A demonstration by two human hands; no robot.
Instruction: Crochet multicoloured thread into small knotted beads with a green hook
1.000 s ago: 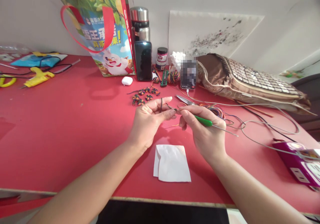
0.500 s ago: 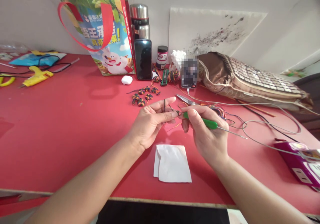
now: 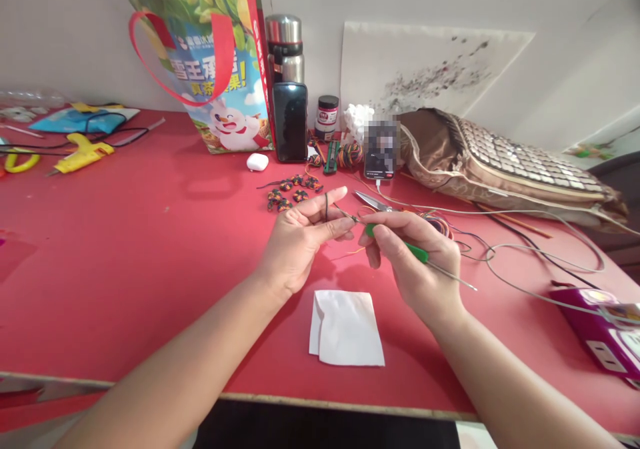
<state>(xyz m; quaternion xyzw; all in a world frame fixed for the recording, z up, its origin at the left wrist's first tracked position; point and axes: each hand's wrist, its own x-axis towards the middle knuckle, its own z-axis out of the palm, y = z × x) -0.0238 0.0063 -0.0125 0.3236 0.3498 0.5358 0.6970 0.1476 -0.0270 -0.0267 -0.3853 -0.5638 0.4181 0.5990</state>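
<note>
My left hand (image 3: 300, 239) pinches a small dark piece of crochet work (image 3: 354, 219) between thumb and fingers, with dark yarn (image 3: 327, 206) looped round its raised index finger. In my right hand (image 3: 417, 255) is a crochet hook with a green handle (image 3: 416, 252); its thin metal rear end sticks out past the palm. The hook's front end meets the work at my left fingertips. Beyond the hands lie several small multicoloured crocheted pieces (image 3: 301, 196), a pair of scissors (image 3: 373, 201) and a loose bundle of coloured yarn (image 3: 440, 225). A folded white paper (image 3: 349, 329) rests before me.
At the back stand a printed bag (image 3: 227, 89), a steel flask (image 3: 285, 42), a black phone (image 3: 291, 122) and a second, cabled phone (image 3: 380, 162). A sequinned cushion (image 3: 530, 162) and a purple power strip (image 3: 590, 329) are right; a yellow glue gun (image 3: 83, 153) is left.
The right hand and crochet hook have shifted slightly and tilted, the hook's rear end moving left and down a little. The left hand keeps its pinch. The whole view has shifted slightly.
</note>
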